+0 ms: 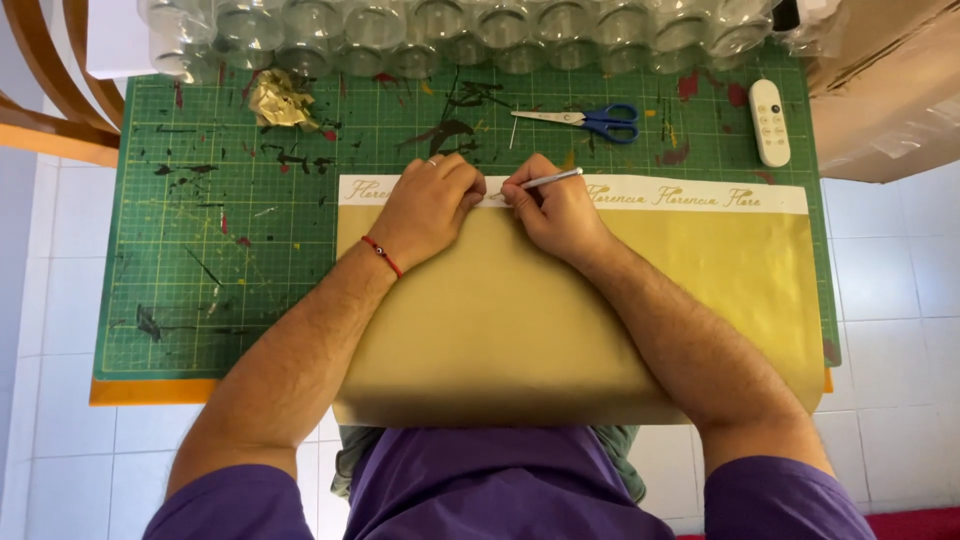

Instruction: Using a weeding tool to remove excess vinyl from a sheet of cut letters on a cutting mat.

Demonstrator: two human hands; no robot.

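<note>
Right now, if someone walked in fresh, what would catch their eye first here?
The large gold paper sheet with its white top strip, spread across the paint-splattered green cutting mat. At its upper edge the left hand presses down while the right hand works a thin silver-handled tool. Behind lie blue-handled scissors and a crumpled gold paper ball.

Gold paper, a large flat sheet with a white printed band along its top edge, lies across the centre and right of the frame, its lower edge toward me. A thin silver-white tool, pen-like and tilted up to the right, sits in my right hand, its tip on the white band at upper centre.
</note>
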